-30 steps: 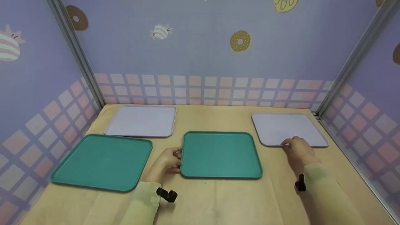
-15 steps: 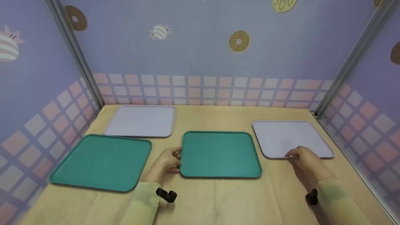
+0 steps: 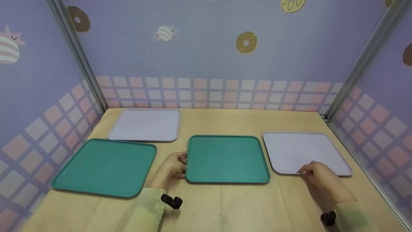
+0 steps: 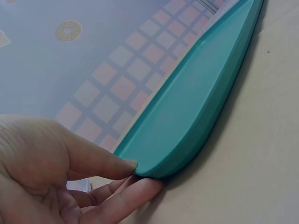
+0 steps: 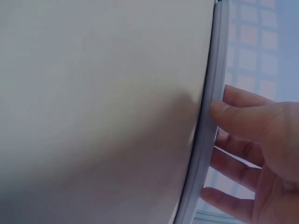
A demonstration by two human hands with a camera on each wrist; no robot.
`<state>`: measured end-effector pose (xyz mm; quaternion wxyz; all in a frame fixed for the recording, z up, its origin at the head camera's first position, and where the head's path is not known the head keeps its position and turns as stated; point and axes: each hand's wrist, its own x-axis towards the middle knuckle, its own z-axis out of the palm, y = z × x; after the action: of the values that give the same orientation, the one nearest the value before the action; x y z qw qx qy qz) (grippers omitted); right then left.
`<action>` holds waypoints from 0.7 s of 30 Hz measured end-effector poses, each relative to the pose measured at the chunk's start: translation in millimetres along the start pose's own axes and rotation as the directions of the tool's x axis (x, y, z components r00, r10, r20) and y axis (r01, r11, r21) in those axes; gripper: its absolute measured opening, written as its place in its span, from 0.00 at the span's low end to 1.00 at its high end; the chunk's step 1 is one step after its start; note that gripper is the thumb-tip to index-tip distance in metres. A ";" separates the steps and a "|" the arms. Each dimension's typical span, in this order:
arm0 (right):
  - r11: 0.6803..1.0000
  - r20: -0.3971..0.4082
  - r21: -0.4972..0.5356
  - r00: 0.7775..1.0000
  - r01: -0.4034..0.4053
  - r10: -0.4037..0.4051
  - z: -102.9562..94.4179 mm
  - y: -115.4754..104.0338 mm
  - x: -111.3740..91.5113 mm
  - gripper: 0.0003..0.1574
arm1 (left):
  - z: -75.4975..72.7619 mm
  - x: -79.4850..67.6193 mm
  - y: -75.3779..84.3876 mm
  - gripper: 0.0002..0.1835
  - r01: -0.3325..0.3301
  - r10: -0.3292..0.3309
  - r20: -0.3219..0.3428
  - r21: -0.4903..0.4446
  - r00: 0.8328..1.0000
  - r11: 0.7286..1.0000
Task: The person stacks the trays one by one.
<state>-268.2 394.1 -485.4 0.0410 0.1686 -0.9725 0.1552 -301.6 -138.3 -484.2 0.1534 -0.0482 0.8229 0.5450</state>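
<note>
My left hand [image 3: 173,163] pinches the left edge of the middle green tray [image 3: 228,159]. The left wrist view shows the thumb on top of that tray's rim [image 4: 154,169] and a finger underneath. Over on the right, my right hand [image 3: 323,178] grips the front edge of a white tray [image 3: 301,149]. Seen from the right wrist, the thumb presses the outer side of the white rim [image 5: 208,126] while the other fingers reach over to the inner side. Both trays lie flat, close beside each other, with nothing on them.
A second green tray [image 3: 107,167] lies at the left, just in front of another white tray [image 3: 146,125]. The table has a yellow cover [image 3: 222,206]. Patterned walls [image 3: 206,48] enclose the back and sides, with metal posts [image 3: 351,61] at the corners.
My right hand has drawn the right white tray toward me and slightly to the right, so it now stands level with the middle green tray. My left hand and the other trays have stayed put.
</note>
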 end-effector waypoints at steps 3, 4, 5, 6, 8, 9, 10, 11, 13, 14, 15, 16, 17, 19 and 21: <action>1.000 0.025 0.007 1.000 -0.009 0.009 -1.6 -1.3 -4.9 0.14 | 0.6 -0.5 0.4 0.40 -0.005 0.005 -0.002 0.008 1.000 1.000; 1.000 0.039 0.012 0.999 -0.015 0.015 -2.4 -1.7 -6.6 0.14 | 1.0 -0.7 0.8 0.40 -0.005 0.005 -0.002 0.008 1.000 1.000; 1.000 0.051 0.017 0.998 -0.026 0.025 -3.3 -2.1 -8.3 0.14 | 1.4 -1.2 1.3 0.40 -0.004 0.004 -0.003 0.007 1.000 1.000; 0.999 0.065 0.020 0.997 -0.032 0.031 -4.4 -2.2 -10.0 0.14 | 1.8 -1.3 1.5 0.40 -0.004 0.004 -0.004 0.010 1.000 1.000; 0.999 0.084 0.026 0.996 -0.041 0.039 -6.5 -2.1 -12.7 0.13 | 2.7 -1.8 2.3 0.40 -0.004 0.004 -0.008 0.015 1.000 1.000; 0.999 0.090 0.028 0.995 -0.043 0.041 -7.5 -2.1 -13.8 0.14 | 3.1 -2.0 2.7 0.40 -0.003 0.003 -0.010 0.017 1.000 1.000; 0.999 0.094 0.031 0.995 -0.043 0.040 -8.3 -2.2 -14.7 0.14 | 3.5 -2.1 3.4 0.40 0.000 0.001 -0.012 0.019 1.000 1.000; 0.999 0.095 0.031 0.995 -0.041 0.038 -8.9 -2.3 -15.3 0.14 | 3.8 -2.1 4.0 0.40 -0.001 0.002 -0.016 0.029 1.000 1.000; 0.999 0.101 0.040 0.994 -0.034 0.030 -9.8 -1.7 -15.4 0.14 | 4.1 -2.2 5.5 0.40 -0.007 0.008 -0.022 0.063 1.000 0.998; 0.998 0.105 0.046 0.994 -0.031 0.026 -10.1 -1.3 -15.1 0.14 | 4.3 -2.2 6.9 0.40 -0.010 0.013 -0.027 0.086 1.000 0.996; 0.998 0.112 0.056 0.993 -0.031 0.025 -10.6 -0.9 -14.8 0.14 | 4.5 -2.3 8.5 0.40 -0.009 0.013 -0.032 0.116 0.999 0.993; 0.997 0.124 0.071 0.992 -0.033 0.025 -11.3 -0.2 -14.6 0.14 | 4.8 -2.5 10.4 0.39 -0.013 0.018 -0.036 0.153 0.999 0.988; 0.995 0.139 0.087 0.990 -0.043 0.030 -12.1 0.8 -14.4 0.13 | 5.5 -2.9 12.5 0.39 -0.011 0.018 -0.039 0.186 0.999 0.982; 0.987 0.170 0.143 0.984 -0.072 0.047 -15.0 4.2 -14.4 0.13 | 7.6 -4.0 19.2 0.36 -0.003 0.015 -0.043 0.279 0.999 0.960; 0.978 0.177 0.187 0.982 -0.095 0.062 -19.1 9.3 -15.0 0.14 | 11.9 -6.1 27.1 0.30 0.009 0.015 -0.058 0.397 0.998 0.918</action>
<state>-256.8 413.2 -472.0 -0.0651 0.1457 -0.9585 0.2363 -300.1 -117.1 -462.7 0.1342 -0.0312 0.9207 0.3651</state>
